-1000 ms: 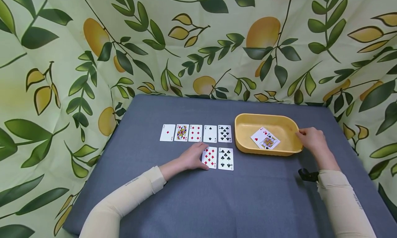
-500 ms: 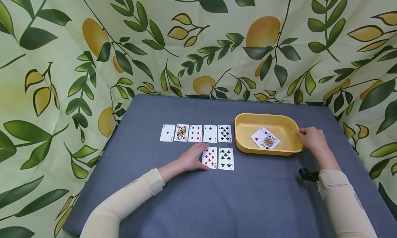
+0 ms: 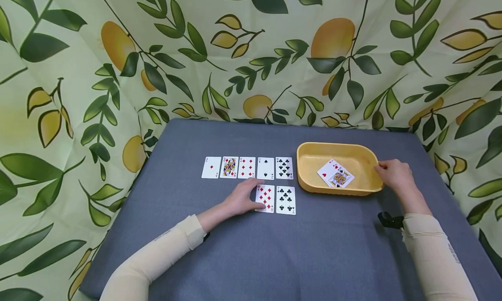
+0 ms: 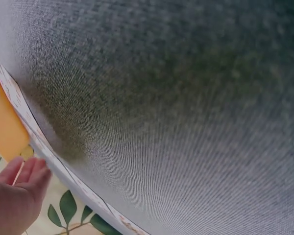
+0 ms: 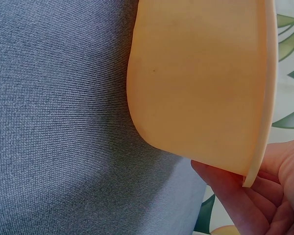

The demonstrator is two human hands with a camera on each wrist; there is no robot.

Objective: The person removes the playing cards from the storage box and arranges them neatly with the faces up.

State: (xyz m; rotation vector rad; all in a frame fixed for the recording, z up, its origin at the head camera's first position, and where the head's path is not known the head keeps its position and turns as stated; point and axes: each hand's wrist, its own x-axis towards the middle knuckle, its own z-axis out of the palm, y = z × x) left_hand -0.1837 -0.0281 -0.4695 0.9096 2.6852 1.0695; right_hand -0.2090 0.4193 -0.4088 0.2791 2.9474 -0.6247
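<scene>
Toward the far right corner of the table (image 3: 251,257), right hand (image 3: 395,175) pinches the right end of the tray (image 3: 337,191); overlapping cards (image 3: 339,179) inside, face up. Left of tray, toward the table's far edge: row of five (image 3: 247,167), all face up. Just nearer the front edge, below that row's right end: 8 of diamonds (image 3: 266,197) beside 7 of clubs (image 3: 285,201). Left hand (image 3: 242,197) at the 8's left edge, thumb spread from fingers, thumb tip over its lower part; contact unclear.
</scene>
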